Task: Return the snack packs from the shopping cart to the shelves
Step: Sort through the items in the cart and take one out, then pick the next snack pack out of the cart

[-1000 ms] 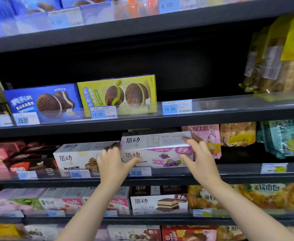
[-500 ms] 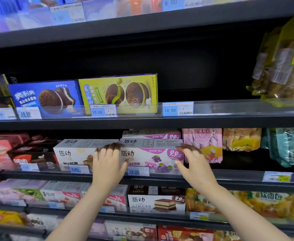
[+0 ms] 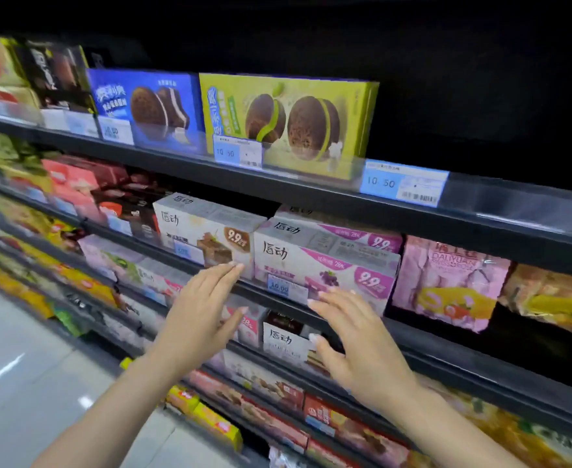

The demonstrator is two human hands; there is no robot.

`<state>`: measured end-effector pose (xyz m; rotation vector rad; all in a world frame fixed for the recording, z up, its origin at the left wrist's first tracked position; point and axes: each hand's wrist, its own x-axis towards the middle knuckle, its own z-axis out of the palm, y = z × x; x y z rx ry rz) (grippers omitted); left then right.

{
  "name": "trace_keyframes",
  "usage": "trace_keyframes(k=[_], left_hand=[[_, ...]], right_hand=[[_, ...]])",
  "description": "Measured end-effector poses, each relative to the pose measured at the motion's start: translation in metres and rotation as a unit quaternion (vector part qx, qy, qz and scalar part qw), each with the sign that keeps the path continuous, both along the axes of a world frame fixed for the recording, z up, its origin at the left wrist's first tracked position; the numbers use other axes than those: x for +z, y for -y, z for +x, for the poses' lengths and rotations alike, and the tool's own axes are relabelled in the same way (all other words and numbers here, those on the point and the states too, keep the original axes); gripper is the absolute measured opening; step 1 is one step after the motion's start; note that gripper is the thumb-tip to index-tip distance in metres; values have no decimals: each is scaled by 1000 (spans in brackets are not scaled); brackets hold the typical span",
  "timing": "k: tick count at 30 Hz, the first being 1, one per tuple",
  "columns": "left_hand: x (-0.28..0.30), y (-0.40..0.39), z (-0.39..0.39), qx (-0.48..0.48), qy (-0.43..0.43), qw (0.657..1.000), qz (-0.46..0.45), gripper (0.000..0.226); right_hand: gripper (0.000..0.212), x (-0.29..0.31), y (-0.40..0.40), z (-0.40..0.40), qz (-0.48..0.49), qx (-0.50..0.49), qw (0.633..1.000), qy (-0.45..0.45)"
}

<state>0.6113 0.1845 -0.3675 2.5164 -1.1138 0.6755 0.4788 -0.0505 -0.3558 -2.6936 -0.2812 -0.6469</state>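
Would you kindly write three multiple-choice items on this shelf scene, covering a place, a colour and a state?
1. Where does the grape box stand?
A. right of the brown cake box
B. on the shelf with the green box
C. on the floor

2. What colour is the box beside the green box?
A. red
B. blue
C. white

3. How are the hands?
A. both open, holding nothing
B. both gripping the grape box
C. the left hand holds a price tag

Answers: 1 A, the two stand side by side on the middle shelf. 2 B, the blue box stands at its left. 3 A, the left hand and right hand show straight fingers in front of the shelf edge.
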Motion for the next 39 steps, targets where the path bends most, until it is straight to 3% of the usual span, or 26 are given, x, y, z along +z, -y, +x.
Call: trace_keyframes(k=[5,9,13,21,31,39], left_hand=[[-41,-45,-59,117,-61,991,-13,61],[-80,-88,-127,224,-104,968,-34,56],[-106,-132,-202,342,-164,925,-25,57],[-126,-210,-340,528,-197,826,-26,52],[-141,-283,-446,683,-221,695,-47,64],[-136,-337,-484,757,-203,607,-131,58]], right_hand=[[38,-39,-31,17,12,152,988,-36],[37,-74,-72,25,-9,292,952,-88],[37,-105,-120,23,-19,403,905,-135],[41,-126,-246,-14,-68,562,815,-125],[45,-137,-388,-66,-134,667,720,-136],[46,-139,-472,-72,-167,711,659,-177]])
